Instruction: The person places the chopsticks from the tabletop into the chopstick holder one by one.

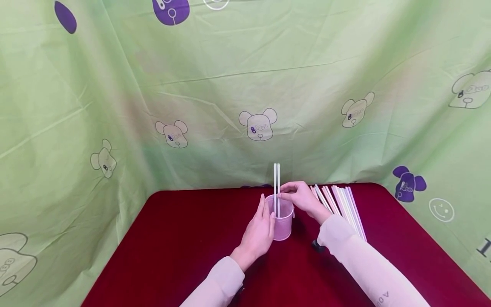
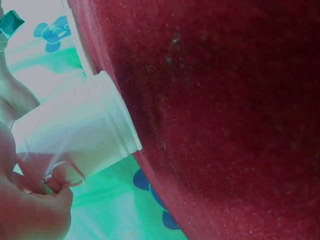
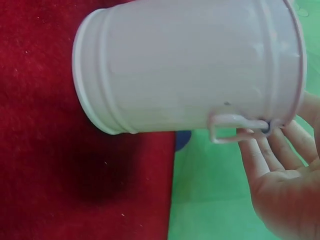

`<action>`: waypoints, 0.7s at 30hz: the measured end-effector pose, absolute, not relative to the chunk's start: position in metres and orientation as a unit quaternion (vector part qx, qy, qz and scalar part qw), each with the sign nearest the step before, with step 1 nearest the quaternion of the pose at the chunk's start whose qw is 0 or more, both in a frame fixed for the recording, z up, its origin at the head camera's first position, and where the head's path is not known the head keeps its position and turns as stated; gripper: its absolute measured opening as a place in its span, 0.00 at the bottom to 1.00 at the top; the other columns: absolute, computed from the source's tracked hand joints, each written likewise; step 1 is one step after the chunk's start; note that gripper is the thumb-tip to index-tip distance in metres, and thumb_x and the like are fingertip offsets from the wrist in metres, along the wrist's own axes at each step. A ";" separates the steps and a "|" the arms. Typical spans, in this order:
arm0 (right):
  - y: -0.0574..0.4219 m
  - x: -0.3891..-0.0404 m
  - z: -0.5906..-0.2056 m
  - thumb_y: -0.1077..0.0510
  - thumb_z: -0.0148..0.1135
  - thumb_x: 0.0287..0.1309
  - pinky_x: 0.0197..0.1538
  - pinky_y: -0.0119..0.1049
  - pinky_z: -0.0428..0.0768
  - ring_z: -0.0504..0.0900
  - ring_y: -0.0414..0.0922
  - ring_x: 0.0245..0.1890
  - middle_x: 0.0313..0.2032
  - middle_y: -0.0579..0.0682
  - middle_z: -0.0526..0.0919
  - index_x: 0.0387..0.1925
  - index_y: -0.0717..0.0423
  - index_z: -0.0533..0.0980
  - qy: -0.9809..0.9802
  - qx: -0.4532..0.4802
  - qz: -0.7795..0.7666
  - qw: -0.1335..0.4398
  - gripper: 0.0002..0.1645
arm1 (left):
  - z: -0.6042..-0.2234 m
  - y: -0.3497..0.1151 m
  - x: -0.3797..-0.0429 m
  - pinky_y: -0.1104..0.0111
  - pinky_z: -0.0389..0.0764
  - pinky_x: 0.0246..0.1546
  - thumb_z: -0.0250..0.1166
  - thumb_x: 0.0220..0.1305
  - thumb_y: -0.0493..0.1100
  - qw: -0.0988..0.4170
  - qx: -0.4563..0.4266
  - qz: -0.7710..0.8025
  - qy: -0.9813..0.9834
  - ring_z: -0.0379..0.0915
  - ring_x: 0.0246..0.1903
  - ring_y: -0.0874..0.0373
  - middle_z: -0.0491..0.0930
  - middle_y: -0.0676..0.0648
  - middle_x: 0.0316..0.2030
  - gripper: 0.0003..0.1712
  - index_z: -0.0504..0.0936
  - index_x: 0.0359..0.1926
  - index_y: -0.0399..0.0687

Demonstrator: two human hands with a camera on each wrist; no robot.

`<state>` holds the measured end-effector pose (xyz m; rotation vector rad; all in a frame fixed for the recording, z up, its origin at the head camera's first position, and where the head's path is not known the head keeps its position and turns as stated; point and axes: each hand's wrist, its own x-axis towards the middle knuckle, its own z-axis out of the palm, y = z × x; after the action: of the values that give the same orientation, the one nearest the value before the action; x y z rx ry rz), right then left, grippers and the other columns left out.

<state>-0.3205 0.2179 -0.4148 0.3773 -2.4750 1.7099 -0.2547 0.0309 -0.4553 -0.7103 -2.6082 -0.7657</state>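
A small pink bucket (image 1: 282, 228) stands upright on the red table, with two pale straws (image 1: 276, 179) rising side by side out of it. Their lower ends are hidden behind its front wall. My left hand (image 1: 258, 228) holds the bucket's left side, fingers reaching up to the rim and thumb along the front. A small loop handle (image 2: 67, 174) is close to its fingertips in the left wrist view. My right hand (image 1: 301, 197) pinches the straws just above the rim. In the right wrist view its fingers are at the rim, near another loop handle (image 3: 235, 127).
To the right, partly behind the right forearm, lies a row of several pastel straws (image 1: 347, 204) on the red table (image 1: 184, 238). A small black object (image 1: 317, 246) shows beneath the right sleeve. Green cloth (image 1: 215, 94) printed with bear heads hangs around the table.
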 end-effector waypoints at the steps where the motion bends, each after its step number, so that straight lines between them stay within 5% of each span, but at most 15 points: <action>1: 0.219 -0.320 -0.413 0.62 0.69 0.51 0.38 0.31 0.79 0.83 0.50 0.37 0.37 0.62 0.83 0.43 0.68 0.79 -0.814 0.124 0.565 0.052 0.18 | -0.455 0.031 -0.255 0.64 0.72 0.55 0.37 0.75 0.52 0.165 -0.250 -0.269 -0.915 0.65 0.61 0.53 0.39 0.45 0.73 0.32 0.52 0.71 0.37; 7: 0.235 -0.315 -0.400 0.59 0.67 0.54 0.43 0.33 0.79 0.82 0.54 0.42 0.41 0.63 0.83 0.46 0.68 0.77 -0.824 0.139 0.548 0.040 0.20 | -0.455 0.031 -0.254 0.64 0.71 0.57 0.39 0.75 0.51 0.161 -0.250 -0.270 -0.916 0.64 0.62 0.53 0.39 0.45 0.73 0.32 0.52 0.71 0.37; 12: 0.253 -0.311 -0.386 0.52 0.65 0.56 0.45 0.39 0.78 0.82 0.48 0.42 0.43 0.57 0.83 0.47 0.62 0.78 -0.878 0.156 0.445 0.080 0.21 | -0.453 0.031 -0.254 0.64 0.72 0.56 0.38 0.75 0.51 0.162 -0.251 -0.269 -0.916 0.65 0.61 0.53 0.39 0.46 0.73 0.32 0.53 0.71 0.36; 21: 0.313 -0.305 -0.386 0.52 0.65 0.55 0.49 0.53 0.74 0.78 0.58 0.46 0.49 0.63 0.77 0.53 0.66 0.73 -0.935 0.197 0.257 0.141 0.29 | -0.455 0.030 -0.253 0.64 0.74 0.54 0.37 0.75 0.51 0.173 -0.251 -0.269 -0.914 0.67 0.60 0.52 0.39 0.45 0.73 0.32 0.54 0.70 0.35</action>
<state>-0.3050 0.3132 -0.3863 0.5696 -2.7016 0.7428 -0.2531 0.0301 -0.4545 -0.7111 -2.5914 -0.7629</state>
